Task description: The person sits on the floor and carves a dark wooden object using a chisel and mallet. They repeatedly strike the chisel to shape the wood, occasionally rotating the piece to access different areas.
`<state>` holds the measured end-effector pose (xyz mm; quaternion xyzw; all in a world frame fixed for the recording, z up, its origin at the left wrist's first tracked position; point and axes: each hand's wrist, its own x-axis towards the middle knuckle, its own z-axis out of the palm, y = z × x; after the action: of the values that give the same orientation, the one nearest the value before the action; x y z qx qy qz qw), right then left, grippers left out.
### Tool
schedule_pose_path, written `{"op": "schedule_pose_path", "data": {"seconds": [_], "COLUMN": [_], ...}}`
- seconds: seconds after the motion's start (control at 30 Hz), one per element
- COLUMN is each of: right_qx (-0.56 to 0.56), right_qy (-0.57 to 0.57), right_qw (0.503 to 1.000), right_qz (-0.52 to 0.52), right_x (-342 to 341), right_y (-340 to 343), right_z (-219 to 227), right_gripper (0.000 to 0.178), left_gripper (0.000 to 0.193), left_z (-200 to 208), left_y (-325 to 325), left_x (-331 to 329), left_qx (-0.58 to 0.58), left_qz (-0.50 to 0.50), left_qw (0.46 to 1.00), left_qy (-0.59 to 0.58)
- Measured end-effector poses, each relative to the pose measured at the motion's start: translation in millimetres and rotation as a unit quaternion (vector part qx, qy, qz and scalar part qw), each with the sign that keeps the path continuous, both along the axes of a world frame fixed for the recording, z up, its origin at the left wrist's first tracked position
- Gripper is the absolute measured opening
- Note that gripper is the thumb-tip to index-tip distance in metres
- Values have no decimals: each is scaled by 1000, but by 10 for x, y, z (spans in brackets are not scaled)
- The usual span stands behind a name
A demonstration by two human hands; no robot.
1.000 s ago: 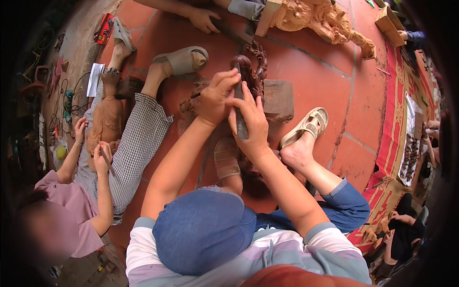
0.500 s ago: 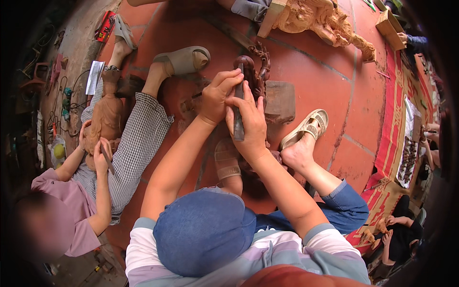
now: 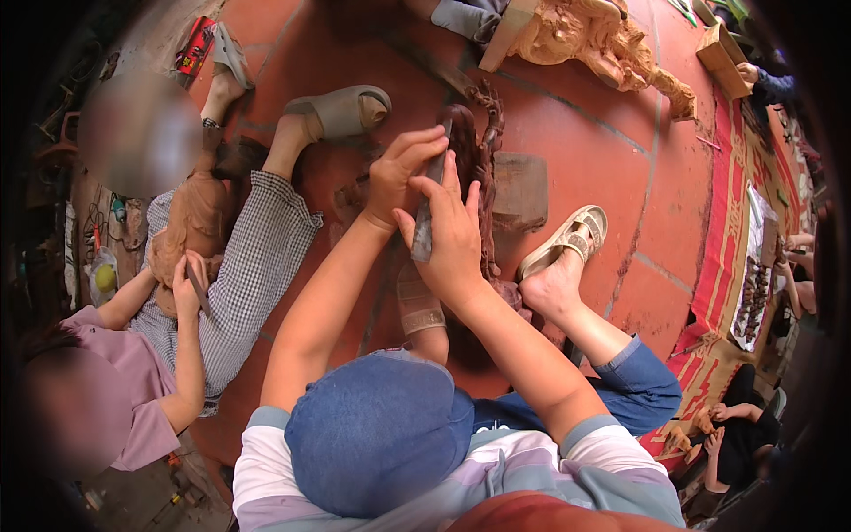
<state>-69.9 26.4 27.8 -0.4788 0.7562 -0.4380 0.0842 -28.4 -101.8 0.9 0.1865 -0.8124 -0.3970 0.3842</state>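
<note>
A dark carved wooden piece (image 3: 479, 155) stands on the red tiled floor between my feet. Both my hands press a long grey metal tool (image 3: 423, 232) against its left side. My left hand (image 3: 399, 177) grips the tool's upper part with the fingers curled over it. My right hand (image 3: 456, 244) wraps the lower part, fingers spread toward the carving. A wooden block (image 3: 520, 191) lies just right of the carving. My right foot (image 3: 563, 253) in a beige sandal rests beside it.
A person in a purple shirt and checked trousers sits at the left, working a reddish-brown carved figure (image 3: 191, 222) with a small tool. A pale carved piece (image 3: 603, 44) lies at the top. A red patterned mat (image 3: 718, 257) and other people's hands are at the right.
My hands and the tool have shifted slightly along the carving. Another person's hand at the top edge has left the view. The person at the left has moved their figure a little.
</note>
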Motion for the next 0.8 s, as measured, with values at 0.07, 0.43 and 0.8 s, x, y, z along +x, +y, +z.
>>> {"op": "schedule_pose_path", "data": {"seconds": [0.07,0.43,0.8], "right_qx": [-6,45,70], "right_qy": [0,18,3], "right_qw": [1000,999,997], "right_qz": [1,12,22], "right_x": [12,45,172], "right_y": [-40,-25,-45], "right_z": [-23,-92,69], "right_gripper": [46,61,62], "left_gripper": [34,31,28], "left_z": [-39,-287,-161], "left_y": [38,39,10], "left_x": [0,-22,58], "left_qx": [18,58,55], "left_qz": [-3,-38,-33], "left_qw": [999,997,996], "left_qy": [26,40,56]}}
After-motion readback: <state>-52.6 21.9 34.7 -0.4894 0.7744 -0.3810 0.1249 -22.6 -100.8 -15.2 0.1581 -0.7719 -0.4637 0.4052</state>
